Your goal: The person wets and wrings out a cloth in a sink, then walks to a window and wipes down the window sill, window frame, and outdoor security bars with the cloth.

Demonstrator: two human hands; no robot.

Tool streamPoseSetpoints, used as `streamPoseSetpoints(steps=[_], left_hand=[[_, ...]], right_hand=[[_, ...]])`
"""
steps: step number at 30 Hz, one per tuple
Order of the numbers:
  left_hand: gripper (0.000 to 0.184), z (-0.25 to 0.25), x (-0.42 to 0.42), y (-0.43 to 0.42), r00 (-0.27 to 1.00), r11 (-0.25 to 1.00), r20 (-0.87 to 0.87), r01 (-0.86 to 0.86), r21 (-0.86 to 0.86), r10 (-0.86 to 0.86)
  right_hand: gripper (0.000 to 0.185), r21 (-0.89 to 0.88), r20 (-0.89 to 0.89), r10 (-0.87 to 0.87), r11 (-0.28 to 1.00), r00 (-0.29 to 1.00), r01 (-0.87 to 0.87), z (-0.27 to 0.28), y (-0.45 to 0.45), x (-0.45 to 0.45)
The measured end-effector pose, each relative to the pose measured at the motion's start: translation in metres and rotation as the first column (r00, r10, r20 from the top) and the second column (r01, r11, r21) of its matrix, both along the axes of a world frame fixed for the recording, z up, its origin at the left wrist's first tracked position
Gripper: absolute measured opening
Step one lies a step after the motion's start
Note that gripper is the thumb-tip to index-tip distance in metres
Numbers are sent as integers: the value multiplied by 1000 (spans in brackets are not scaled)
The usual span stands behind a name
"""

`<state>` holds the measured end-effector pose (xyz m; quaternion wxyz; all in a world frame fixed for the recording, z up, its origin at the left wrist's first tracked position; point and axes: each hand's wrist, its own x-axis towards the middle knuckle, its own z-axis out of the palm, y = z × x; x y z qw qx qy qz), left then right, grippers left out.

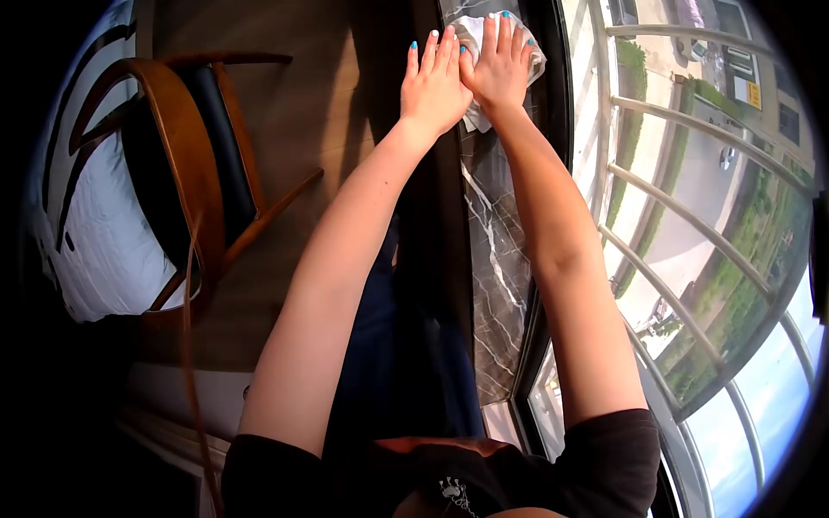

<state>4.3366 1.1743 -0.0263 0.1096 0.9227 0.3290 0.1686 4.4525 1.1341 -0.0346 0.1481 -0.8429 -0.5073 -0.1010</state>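
Note:
My right hand (499,76) lies flat, fingers stretched out, on a crumpled white cloth (472,33) on the dark marble window sill (494,250). Some of the cloth shows past the fingertips, at the right of the hand and below the palm; the rest is hidden. Right beside it, my left hand (434,91) has its fingers stretched forward, and the two hands touch near the thumbs. The left palm faces down around the sill's inner edge and the cloth's left border. Whether it presses on the cloth I cannot tell. Several nails are painted blue or white.
Along the right runs a window with a dark frame (560,95) and metal bars (682,129) outside, a street below. At left, a wooden chair (177,164) with a black seat stands on the brown floor (294,112), near white bedding (112,233).

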Motion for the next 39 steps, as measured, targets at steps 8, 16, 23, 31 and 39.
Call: streamPoseSetpoints(steps=[8, 16, 23, 31, 39], left_hand=[[49, -7, 34, 45, 999, 997, 51, 16, -73, -12], [47, 10, -12, -12, 976, 976, -134, 148, -161, -171], [48, 24, -42, -51, 955, 961, -193, 184, -209, -225], [51, 18, 30, 63, 996, 951, -41, 63, -302, -79], [55, 4, 132, 251, 1000, 976, 13, 8, -217, -5]], right_hand=[[58, 29, 24, 59, 998, 998, -60, 2, 45, 31], [62, -141, -108, -61, 989, 992, 46, 14, -30, -20], [67, -247, -176, -133, 965, 975, 87, 21, -75, -52], [66, -203, -148, -43, 979, 988, 12, 23, 57, 27], [62, -71, -49, 128, 989, 991, -132, 15, 256, 138]])
